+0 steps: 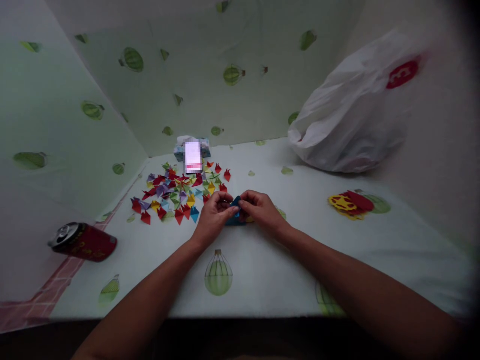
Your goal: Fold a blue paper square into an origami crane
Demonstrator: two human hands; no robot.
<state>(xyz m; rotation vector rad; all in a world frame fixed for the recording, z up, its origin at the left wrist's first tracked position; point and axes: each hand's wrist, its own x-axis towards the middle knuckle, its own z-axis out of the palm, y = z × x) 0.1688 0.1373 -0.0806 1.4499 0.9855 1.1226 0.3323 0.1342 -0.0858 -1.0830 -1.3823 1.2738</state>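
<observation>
Between my two hands, just above the table, is a small piece of blue folded paper (236, 202). My left hand (218, 212) pinches it from the left with thumb and fingers. On the other side my right hand (260, 207) grips it with thumb and fingertips. More flat blue paper (235, 221) lies beneath the hands, partly hidden by them. Left of my hands spreads a pile of small folded paper pieces (179, 192) in red, yellow, purple, green and blue.
A phone (193, 156) leans on a tissue box (207, 148) behind the pile. The drink can (92, 242) stands at the left edge. To the right lie yellow and red cut-out shapes (347, 204); a large white plastic bag (348, 110) sits behind them.
</observation>
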